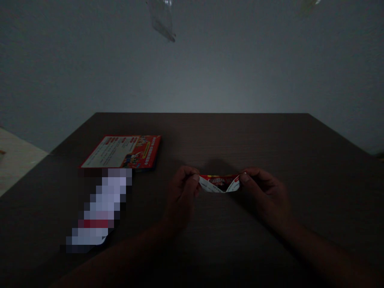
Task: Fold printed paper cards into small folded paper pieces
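Left hand [183, 192] and right hand [264, 192] are pinching opposite ends of a paper strip [220, 184], evidently light, limp, easily torn.

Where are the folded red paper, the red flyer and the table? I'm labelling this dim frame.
folded red paper [220, 183]: head view, middle of the strip between both hands.
red flyer [121, 152]: head view, centre of its printed face.
table [270, 140]: head view, bare top at right.

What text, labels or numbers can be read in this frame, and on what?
None legible.
Folded red-and-white paper, held between left hand and right hand: print too small and dark.
Red-bordered leaflet on the table: lines of print, blurred.
Pixelated item: unreadable.
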A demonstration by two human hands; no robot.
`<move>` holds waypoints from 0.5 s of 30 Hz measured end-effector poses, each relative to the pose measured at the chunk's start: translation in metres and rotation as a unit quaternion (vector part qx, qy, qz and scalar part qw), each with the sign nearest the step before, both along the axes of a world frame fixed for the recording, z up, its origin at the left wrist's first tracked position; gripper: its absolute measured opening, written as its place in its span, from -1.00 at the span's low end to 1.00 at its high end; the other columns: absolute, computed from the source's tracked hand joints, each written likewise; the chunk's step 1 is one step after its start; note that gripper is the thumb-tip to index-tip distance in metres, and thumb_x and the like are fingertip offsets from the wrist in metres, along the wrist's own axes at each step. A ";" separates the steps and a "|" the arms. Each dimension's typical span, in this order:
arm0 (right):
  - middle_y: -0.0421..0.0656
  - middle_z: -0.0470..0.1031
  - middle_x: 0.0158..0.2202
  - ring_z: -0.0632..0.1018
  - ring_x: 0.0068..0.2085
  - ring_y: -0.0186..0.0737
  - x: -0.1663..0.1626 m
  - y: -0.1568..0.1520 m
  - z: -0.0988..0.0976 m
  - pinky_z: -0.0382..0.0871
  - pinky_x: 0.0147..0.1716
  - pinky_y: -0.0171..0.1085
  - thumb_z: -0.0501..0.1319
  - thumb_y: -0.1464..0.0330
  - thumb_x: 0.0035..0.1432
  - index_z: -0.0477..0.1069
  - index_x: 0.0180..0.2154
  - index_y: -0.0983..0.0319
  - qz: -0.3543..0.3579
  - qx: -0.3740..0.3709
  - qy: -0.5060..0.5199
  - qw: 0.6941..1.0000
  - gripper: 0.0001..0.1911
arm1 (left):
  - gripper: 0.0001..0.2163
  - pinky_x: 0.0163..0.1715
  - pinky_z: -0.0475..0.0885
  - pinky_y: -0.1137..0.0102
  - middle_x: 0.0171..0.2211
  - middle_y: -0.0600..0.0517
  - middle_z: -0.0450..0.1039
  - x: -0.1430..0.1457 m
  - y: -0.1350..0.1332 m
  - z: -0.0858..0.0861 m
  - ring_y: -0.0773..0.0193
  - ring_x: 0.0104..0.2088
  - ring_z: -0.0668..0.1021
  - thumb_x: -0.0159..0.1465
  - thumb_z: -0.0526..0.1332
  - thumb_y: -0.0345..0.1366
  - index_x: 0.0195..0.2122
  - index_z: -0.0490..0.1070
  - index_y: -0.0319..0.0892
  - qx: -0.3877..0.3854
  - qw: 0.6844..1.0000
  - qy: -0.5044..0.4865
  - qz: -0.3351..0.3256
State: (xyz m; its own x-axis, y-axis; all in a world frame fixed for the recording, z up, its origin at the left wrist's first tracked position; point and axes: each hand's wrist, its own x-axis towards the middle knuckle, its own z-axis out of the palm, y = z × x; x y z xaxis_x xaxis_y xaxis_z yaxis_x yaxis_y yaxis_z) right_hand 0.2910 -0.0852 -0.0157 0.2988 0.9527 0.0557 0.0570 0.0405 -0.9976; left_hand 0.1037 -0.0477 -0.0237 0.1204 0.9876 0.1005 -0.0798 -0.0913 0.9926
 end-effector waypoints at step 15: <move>-0.20 0.47 -0.47 0.46 -0.42 -0.28 0.001 0.002 0.002 0.34 -0.43 -0.34 0.28 0.20 0.04 0.44 -0.41 0.20 -0.011 -0.010 -0.027 1.000 -0.80 | -0.89 -0.55 0.22 0.50 -0.58 0.16 0.25 -0.002 0.004 -0.001 0.40 -0.56 0.31 0.24 0.08 -0.27 -0.35 0.31 -0.17 -0.011 1.000 -0.012 0.027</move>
State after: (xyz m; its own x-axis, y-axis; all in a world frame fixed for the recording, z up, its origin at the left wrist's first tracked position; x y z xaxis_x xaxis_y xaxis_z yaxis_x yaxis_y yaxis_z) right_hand 0.2916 -0.0835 -0.0133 0.3162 0.9472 0.0527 0.1112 0.0182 -0.9936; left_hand 0.1013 -0.0435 -0.0247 0.0652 0.9947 0.0800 -0.0989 -0.0734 0.9924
